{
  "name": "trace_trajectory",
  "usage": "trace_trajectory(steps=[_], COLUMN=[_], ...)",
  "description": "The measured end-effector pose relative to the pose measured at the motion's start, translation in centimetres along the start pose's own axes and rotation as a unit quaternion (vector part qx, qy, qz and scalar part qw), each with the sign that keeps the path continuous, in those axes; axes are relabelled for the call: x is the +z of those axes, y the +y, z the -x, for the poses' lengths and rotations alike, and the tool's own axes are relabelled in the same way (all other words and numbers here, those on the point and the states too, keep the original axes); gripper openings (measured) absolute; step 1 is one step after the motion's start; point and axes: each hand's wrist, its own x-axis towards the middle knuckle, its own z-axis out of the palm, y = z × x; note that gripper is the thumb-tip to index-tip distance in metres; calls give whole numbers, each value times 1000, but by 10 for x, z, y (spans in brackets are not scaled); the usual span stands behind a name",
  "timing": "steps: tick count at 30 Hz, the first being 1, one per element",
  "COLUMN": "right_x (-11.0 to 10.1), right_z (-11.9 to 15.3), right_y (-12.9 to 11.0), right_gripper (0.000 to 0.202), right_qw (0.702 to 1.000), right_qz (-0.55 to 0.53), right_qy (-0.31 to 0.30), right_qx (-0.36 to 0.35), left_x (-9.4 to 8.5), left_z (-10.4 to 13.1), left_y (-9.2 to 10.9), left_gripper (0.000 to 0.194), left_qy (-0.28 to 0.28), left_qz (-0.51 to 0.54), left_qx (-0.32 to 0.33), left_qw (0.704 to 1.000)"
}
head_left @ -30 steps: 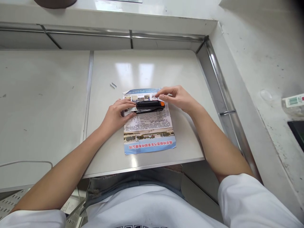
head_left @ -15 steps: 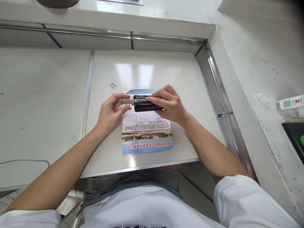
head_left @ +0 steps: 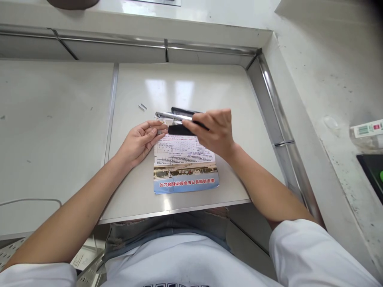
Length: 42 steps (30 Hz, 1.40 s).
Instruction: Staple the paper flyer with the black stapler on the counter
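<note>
My right hand (head_left: 214,129) is closed around a black stapler (head_left: 181,130) with its parts spread apart. The silver magazine (head_left: 167,115) juts out to the left between the black top cover and the black base. Just left of the base is my left hand (head_left: 145,139), thumb and fingers pinched together. Anything between those fingertips is too small to make out. Beneath the stapler lies a printed leaflet (head_left: 185,159) with a blue lower band and red characters. Two short staple strips (head_left: 143,107) rest on the table beyond my left hand.
The white table (head_left: 131,203) has a metal seam on the left and a raised ledge with a chrome rail (head_left: 209,47) behind and to the right. On the right ledge are a labelled clear container (head_left: 368,133) and a black object (head_left: 371,175). A cable (head_left: 32,200) lies at left.
The stapler has tilted and its parts have swung wider apart, with the magazine raised. My left hand has come off the magazine and sits slightly lower, fingers pinched.
</note>
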Motion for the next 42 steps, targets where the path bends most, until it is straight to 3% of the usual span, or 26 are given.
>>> trace_trajectory(steps=[4,9,18,24,30,35,38,42], right_x=[-7,-9,16,2,-1,1,-1,-9], right_z=[-9,-13,-8,-12,-8,-5,-8,-10], right_y=[1,6,6,-12,-46,-51,-38,10], right_gripper=[29,36,32,33,26,22,17,15], right_qw=[981,954,957,981,969,969,977,990], right_qz=[-89,-211,-226,-169,-143,-120,-126,-107], right_qy=[47,-17,-95,-72,-158,-165,-140,-20], right_qx=[165,214,153,65,-122,-142,-102,90], left_x=[0,-2,-4,2,9,8,5,-1], left_z=[0,2,6,12,17,18,17,11], left_y=[1,1,-1,1,7,7,4,2], left_gripper=[34,41,40,35,38,37,37,44], left_qy=[31,39,1,-9,-46,-77,-75,-17], left_qz=[-42,-119,-164,-206,-224,-222,-209,-172], left_qx=[49,85,139,143,167,192,183,217], left_qw=[997,988,977,968,959,953,958,961])
